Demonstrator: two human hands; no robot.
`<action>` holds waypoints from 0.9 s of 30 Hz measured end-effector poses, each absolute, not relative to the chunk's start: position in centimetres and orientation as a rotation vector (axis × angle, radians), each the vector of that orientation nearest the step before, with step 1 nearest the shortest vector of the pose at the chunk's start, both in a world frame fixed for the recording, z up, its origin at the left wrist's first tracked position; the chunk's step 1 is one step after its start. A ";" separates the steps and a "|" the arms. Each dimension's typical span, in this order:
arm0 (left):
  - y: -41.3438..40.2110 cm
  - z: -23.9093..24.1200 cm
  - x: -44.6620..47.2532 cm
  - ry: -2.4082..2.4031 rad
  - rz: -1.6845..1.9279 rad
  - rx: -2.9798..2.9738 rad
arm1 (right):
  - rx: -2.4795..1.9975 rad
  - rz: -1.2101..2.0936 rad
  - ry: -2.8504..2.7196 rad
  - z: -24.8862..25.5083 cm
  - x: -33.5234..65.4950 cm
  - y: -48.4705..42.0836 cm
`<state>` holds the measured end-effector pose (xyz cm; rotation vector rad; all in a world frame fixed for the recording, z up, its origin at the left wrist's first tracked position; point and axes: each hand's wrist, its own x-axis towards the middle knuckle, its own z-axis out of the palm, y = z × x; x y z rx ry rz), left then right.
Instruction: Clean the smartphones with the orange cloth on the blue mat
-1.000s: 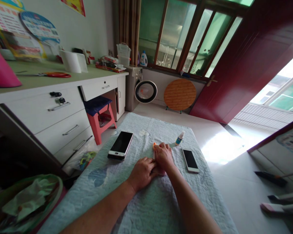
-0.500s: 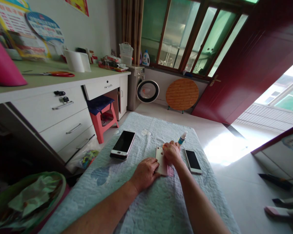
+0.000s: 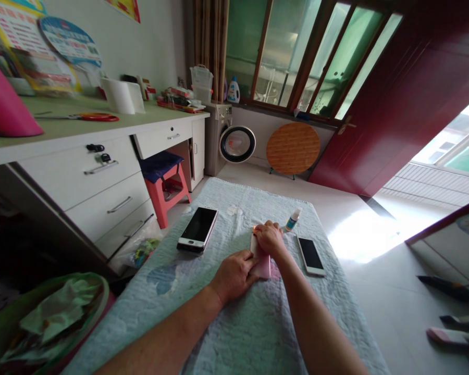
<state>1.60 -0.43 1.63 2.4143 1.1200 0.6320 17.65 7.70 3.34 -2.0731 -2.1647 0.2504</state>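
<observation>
I see both hands together on the pink phone [image 3: 264,267], which lies flat on the pale blue quilted cloth [image 3: 238,333] that covers the worktop [image 3: 203,182], about in the middle of it. The left hand [image 3: 234,273] rests at the near left edge of this phone. Its grip is narrow, with the fingers curled and pressing on the phone's side. The right hand [image 3: 271,239] covers the far end of the phone, its fingers folded down over it in a closed grip. At its fingertips a small orange spot shows, and I cannot tell what it is.

To the left of the hands, well apart, a black-screen phone [image 3: 197,229] lies with its screen up. To the right, near the right wrist, lies a white phone [image 3: 311,255], also screen up. Just beyond the right hand, a small bottle [image 3: 293,220] with a blue label lies on its side on the cloth.
</observation>
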 end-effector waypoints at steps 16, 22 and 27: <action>-0.4 1.4 1.4 1.093 0.661 2.404 | -2.031 0.286 -2.097 2.3 16.0 8.1; -0.4 1.5 1.5 1.105 0.665 2.376 | -2.083 0.178 -2.101 2.6 17.5 7.3; -0.4 1.4 1.6 1.122 0.656 2.388 | -2.183 0.168 -2.049 3.0 19.6 6.6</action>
